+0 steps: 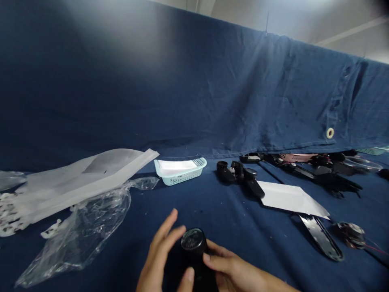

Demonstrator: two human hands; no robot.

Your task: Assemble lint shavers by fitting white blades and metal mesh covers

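Note:
At the bottom centre both of my hands hold one small black cylindrical part [192, 243] with a round, finely marked top face. My left hand [159, 257] wraps its left side, fingers curled upward and thumb pressed on the front. My right hand [231, 269] grips its right side, with a fingertip against the body just under the cap. The part's lower half is hidden between my palms, close above the blue cloth of the table [212, 211].
A pale green basket [179, 170] with white contents sits behind. Crumpled clear plastic [82, 231] and white paper sheets [75, 178] lie left. Right: a white sheet [290, 198], black parts [240, 174], a long black strip [322, 237], a small wired motor [352, 235]. A blue curtain [194, 89] backs the table.

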